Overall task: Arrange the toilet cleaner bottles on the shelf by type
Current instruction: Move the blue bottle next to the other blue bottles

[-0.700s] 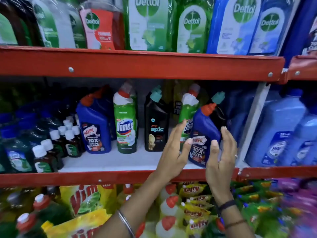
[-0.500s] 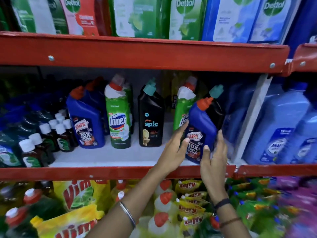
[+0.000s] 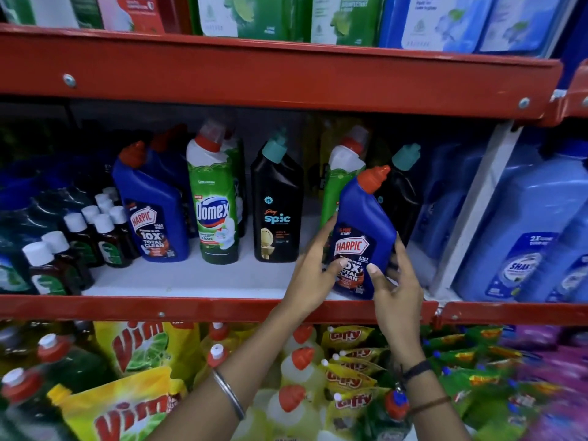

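Here, the left hand [image 3: 313,268] and right hand [image 3: 396,281] are gripping a tilted blue Harpic bottle [image 3: 361,237] at the shelf's [image 3: 191,280] front edge. Behind it, a green Domex bottle [image 3: 339,183] and a black bottle [image 3: 404,192] are standing.

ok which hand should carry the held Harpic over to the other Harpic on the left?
Left, probably. The left hand grips the tilted Harpic bottle on the side facing the standing Harpic; the right hand would have to cross the body.
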The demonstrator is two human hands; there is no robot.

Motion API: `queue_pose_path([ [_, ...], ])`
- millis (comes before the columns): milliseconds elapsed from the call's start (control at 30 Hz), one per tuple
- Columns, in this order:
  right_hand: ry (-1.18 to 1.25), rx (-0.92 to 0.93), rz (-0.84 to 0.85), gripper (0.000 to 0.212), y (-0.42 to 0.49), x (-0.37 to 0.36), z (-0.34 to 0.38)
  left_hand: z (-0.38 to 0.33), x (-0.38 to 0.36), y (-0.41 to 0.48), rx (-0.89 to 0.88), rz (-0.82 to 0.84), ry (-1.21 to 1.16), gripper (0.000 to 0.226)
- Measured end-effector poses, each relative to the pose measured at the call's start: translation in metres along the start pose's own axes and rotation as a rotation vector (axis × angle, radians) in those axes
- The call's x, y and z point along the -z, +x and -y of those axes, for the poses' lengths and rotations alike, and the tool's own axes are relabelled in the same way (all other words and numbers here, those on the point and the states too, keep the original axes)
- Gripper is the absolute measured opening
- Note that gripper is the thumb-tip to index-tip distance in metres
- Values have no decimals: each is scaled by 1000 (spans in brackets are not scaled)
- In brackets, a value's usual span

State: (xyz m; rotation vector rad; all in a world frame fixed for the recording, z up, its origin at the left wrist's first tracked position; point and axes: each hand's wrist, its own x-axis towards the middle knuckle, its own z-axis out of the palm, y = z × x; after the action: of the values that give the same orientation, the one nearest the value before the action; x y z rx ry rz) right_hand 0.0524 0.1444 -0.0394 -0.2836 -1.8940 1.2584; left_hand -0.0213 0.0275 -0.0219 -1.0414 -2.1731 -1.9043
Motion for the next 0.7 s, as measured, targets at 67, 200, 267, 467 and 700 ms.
queue_pose_path([
  [67, 55, -7, 16, 60, -4, -5, 8, -5, 12, -8, -23, -26, -23, 71],
  [200, 143, -4, 55, 55, -17, -25, 31, -10, 47, -26, -46, -91, -23, 70],
  [267, 165, 0, 74, 53, -24, -40, 46, -11, 68, -35, -42, -138, 8, 73],
  [467, 258, 8, 164, 43, -46, -101, 83, -14, 143, -60, -15, -260, 81, 75],
  [700, 302, 20, 264, 40, -72, -179, 107, 0, 218, -83, 4, -364, 197, 76],
])
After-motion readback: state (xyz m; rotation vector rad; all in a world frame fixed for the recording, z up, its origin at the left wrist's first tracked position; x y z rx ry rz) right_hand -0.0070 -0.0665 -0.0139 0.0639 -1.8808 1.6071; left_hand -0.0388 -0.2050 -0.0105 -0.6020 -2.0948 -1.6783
